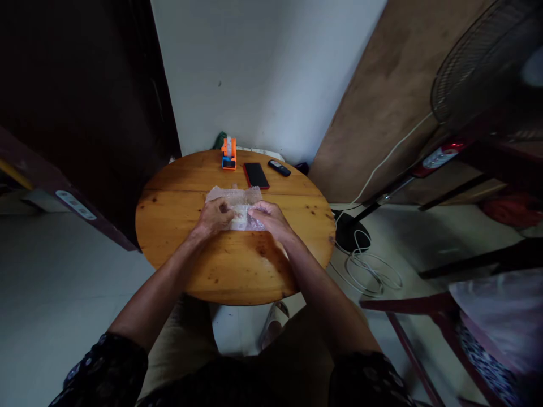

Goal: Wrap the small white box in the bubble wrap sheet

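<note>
A sheet of clear bubble wrap (236, 198) lies on the round wooden table, partly folded over. Something pale shows through its middle, but I cannot make out what it is. My left hand (215, 217) pinches the near left part of the wrap with its fingers bent. On the other side, my right hand (269, 218) grips the near right part between thumb and fingers. The fingertips of both hands point inward, with a short gap between them.
Behind the wrap are an orange and blue tape dispenser (229, 152), a dark phone with a red edge (256, 176) and a small black handset (279, 168). The wooden table (169, 226) backs onto a wall. A standing fan (487, 73) and coiled white cable (373, 274) are right.
</note>
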### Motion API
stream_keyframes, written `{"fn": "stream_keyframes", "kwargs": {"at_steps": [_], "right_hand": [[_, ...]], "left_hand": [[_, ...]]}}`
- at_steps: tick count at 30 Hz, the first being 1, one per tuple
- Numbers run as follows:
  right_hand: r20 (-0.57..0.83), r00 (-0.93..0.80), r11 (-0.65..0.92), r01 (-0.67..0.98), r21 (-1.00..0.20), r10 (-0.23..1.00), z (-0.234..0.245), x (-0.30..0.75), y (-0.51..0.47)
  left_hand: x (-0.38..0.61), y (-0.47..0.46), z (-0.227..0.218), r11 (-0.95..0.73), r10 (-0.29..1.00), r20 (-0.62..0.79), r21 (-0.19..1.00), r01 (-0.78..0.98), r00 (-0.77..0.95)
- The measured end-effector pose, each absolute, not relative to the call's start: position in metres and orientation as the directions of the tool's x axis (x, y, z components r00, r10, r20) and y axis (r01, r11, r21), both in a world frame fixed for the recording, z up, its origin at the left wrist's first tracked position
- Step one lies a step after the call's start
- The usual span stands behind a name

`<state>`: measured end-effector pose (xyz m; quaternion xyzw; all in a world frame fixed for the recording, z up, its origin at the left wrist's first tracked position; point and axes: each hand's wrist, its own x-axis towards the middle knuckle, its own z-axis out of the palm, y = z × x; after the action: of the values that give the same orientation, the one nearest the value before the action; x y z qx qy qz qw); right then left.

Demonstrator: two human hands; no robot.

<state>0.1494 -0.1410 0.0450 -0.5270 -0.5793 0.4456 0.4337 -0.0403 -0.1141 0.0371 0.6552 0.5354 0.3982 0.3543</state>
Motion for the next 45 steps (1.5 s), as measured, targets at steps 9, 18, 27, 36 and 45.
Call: {"fn": "stream_keyframes", "kwargs": {"at_steps": [9, 18, 27, 36, 45], "right_hand": [[-0.011, -0.070, 0.004, 0.215, -0.977, 0.997, 0.045, 0.143, -0.157], [-0.092, -0.036, -0.086, 0.144, -0.986, 0.995, 0.047, 0.134, -0.184], [-0.087, -0.010, -0.084, 0.147, -0.986, 0.996, 0.040, 0.136, -0.180], [0.024, 0.036, 0.010, 0.358, -0.934, 0.999, 0.028, 0.140, -0.173], [0.480, -0.310, 0.477, 0.835, -0.275, 0.821, 0.050, 0.134, -0.192]], "left_hand": [[-0.050, -0.127, 0.051, -0.180, 0.967, 0.080, 0.885, 0.429, 0.241], [-0.057, -0.141, 0.053, -0.232, 0.951, 0.106, 0.866, 0.444, 0.291], [-0.051, -0.138, 0.047, -0.236, 0.962, 0.111, 0.800, 0.552, 0.251], [-0.048, -0.128, 0.043, -0.205, 0.960, 0.069, 0.832, 0.515, 0.270], [-0.047, -0.128, 0.046, -0.197, 0.952, 0.032, 0.826, 0.528, 0.305]]}}
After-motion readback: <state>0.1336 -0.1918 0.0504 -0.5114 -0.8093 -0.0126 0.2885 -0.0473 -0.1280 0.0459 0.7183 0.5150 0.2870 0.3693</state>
